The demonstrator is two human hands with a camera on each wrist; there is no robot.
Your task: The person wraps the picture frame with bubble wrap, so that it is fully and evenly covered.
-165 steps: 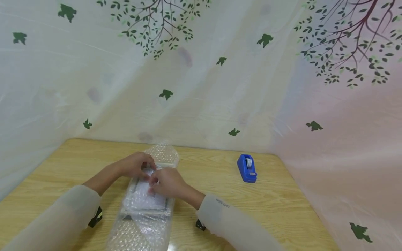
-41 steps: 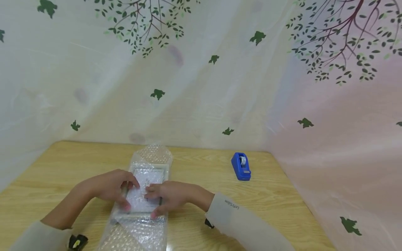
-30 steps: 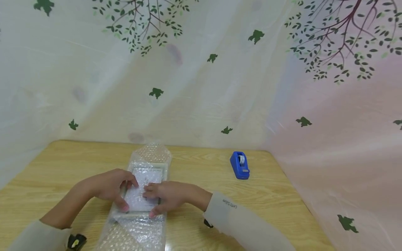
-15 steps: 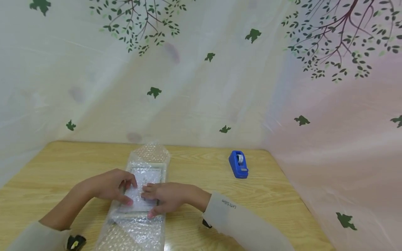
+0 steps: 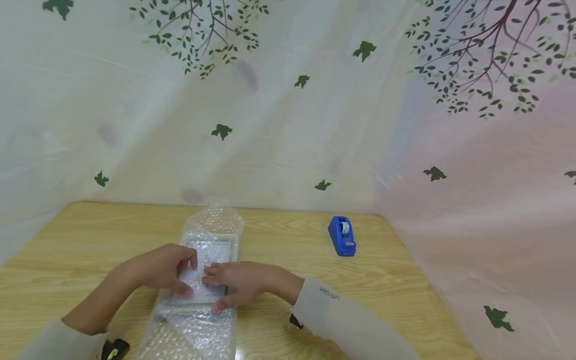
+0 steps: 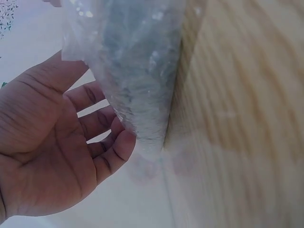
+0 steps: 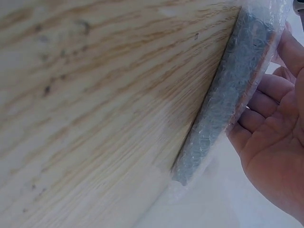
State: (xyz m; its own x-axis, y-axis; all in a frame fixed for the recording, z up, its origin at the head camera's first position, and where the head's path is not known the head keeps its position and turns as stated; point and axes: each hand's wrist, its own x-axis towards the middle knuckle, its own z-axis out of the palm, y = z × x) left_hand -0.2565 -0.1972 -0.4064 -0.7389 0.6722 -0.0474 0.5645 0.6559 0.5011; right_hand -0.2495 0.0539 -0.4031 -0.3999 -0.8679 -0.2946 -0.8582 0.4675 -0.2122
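Observation:
A flat, light-bordered picture frame (image 5: 216, 250) lies on the table inside clear bubble wrap (image 5: 189, 337), which stretches beyond it at both ends. My left hand (image 5: 164, 267) rests on the frame's left side, fingers bent and thumb apart. From the right, my right hand (image 5: 238, 282) lies across the wrapped frame with its fingers spread. In the left wrist view, the fingertips of the left hand (image 6: 52, 137) touch the top of the wrap (image 6: 140, 90). The right wrist view shows the right hand (image 7: 273, 137) against the wrapped edge (image 7: 211, 111), its fingertips partly hidden.
A blue tape dispenser (image 5: 342, 236) with a roll of tape stands at the back right of the wooden table (image 5: 297, 240). Behind the table hangs a pale curtain (image 5: 270, 165) printed with leaves and branches.
Since the earliest frame, my hands have come apart from the upper frame and settled lower, one on each side. Over the last second, the left thumb has shifted slightly inward; the right hand hardly moves.

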